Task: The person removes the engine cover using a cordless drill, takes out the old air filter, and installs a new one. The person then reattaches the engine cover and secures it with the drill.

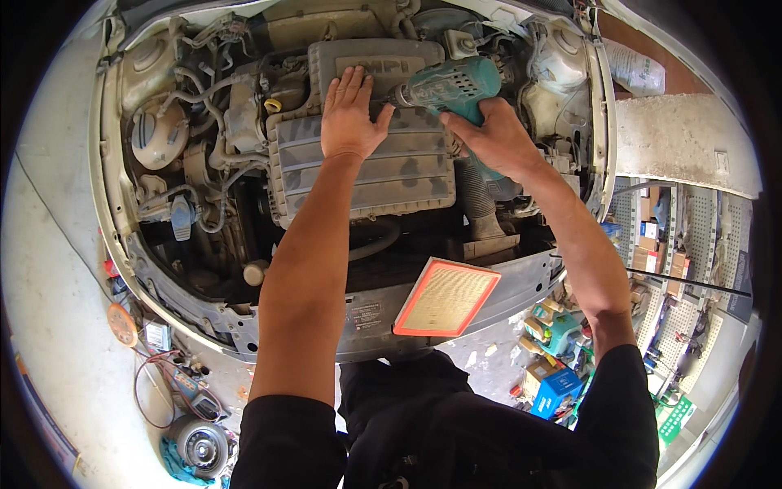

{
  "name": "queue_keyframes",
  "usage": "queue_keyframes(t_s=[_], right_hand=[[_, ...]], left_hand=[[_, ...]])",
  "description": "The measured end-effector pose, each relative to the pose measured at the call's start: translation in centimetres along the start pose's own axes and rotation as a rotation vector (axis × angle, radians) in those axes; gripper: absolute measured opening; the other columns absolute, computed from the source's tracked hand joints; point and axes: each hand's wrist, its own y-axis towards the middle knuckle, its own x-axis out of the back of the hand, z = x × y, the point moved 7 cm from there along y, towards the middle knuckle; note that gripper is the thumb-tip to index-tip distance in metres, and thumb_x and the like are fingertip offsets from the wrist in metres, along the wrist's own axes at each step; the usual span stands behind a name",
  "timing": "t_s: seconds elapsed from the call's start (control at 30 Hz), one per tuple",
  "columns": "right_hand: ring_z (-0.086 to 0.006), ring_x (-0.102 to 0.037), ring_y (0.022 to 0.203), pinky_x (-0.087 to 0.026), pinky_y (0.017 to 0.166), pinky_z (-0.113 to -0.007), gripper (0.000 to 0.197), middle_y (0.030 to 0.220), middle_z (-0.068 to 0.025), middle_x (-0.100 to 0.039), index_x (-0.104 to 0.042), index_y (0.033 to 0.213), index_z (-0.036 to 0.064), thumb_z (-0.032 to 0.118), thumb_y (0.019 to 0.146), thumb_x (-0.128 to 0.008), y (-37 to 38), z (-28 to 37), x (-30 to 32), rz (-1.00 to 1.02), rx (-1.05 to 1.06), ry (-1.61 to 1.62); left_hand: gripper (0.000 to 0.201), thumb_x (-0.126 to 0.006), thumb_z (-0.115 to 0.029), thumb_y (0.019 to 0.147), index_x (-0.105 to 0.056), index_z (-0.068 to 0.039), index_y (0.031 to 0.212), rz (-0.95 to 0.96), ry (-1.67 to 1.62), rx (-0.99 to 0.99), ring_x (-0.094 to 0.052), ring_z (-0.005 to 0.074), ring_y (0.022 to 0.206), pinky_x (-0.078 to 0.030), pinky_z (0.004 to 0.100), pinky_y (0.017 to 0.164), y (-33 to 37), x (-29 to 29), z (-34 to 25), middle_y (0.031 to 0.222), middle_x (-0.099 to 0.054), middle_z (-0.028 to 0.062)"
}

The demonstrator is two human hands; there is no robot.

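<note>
My right hand grips a teal cordless drill by its handle, over the right part of the engine. The drill's nose points left, toward the dusty black ribbed air filter box; whether its tip touches anything cannot be made out. My left hand lies flat on top of that box, fingers stretched out and thumb spread toward the drill's nose. An air filter with an orange-red rim and pale yellow pleats rests tilted on the front panel of the car, nearer my body.
Hoses and a round reservoir fill the left of the engine bay; a corrugated hose runs down on the right. Floor clutter includes a blue box at right and a round metal part at left. Pegboard shelves stand far right.
</note>
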Motion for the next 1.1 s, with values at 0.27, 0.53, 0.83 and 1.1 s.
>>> queue_keyframes(t_s=[0.27, 0.53, 0.83, 1.1], right_hand=[[-0.0219, -0.070, 0.059, -0.056, 0.061, -0.040, 0.027, 0.070, -0.0120, -0.069, -0.070, 0.092, -0.0031, 0.023, 0.097, -0.071, 2.3, 2.6, 0.3, 0.119, 0.115, -0.224], [-0.0182, -0.067, 0.058, -0.057, 0.060, -0.039, 0.033, 0.077, -0.0087, -0.067, -0.066, 0.114, -0.0021, 0.026, 0.098, -0.072, 4.5, 5.7, -0.2, 0.308, -0.014, -0.364], [-0.0202, -0.065, 0.052, -0.057, 0.055, -0.038, 0.031, 0.073, -0.0117, -0.068, -0.062, 0.116, -0.0025, 0.020, 0.098, -0.070, 5.3, 5.2, -1.4, 0.317, 0.016, -0.519], [-0.0230, -0.069, 0.056, -0.058, 0.059, -0.040, 0.029, 0.074, -0.0123, -0.070, -0.064, 0.113, -0.0012, 0.020, 0.095, -0.071, 5.8, 4.2, -1.6, 0.292, 0.053, -0.558]], left_hand=[[0.064, -0.065, -0.052, 0.098, -0.065, -0.007, 0.144, -0.018, 0.023, -0.017, -0.042, 0.0237, 0.153, -0.029, 0.0417, 0.131, -0.1, -0.1, -0.1, 0.161, -0.052, 0.0090], [0.080, -0.068, -0.062, 0.093, -0.059, -0.006, 0.150, 0.063, 0.007, 0.017, -0.033, 0.0227, 0.158, -0.023, 0.0408, 0.133, 0.0, 0.1, -0.3, 0.166, -0.045, 0.0105], [0.085, -0.070, -0.065, 0.089, -0.061, -0.005, 0.148, 0.038, 0.004, 0.017, -0.036, 0.0229, 0.157, -0.024, 0.0409, 0.133, 0.0, 0.1, -0.1, 0.164, -0.047, 0.0108], [0.086, -0.068, -0.068, 0.090, -0.061, -0.006, 0.148, 0.045, 0.046, 0.016, -0.036, 0.0220, 0.157, -0.025, 0.0406, 0.133, 0.0, -0.1, -0.2, 0.165, -0.047, 0.0098]])
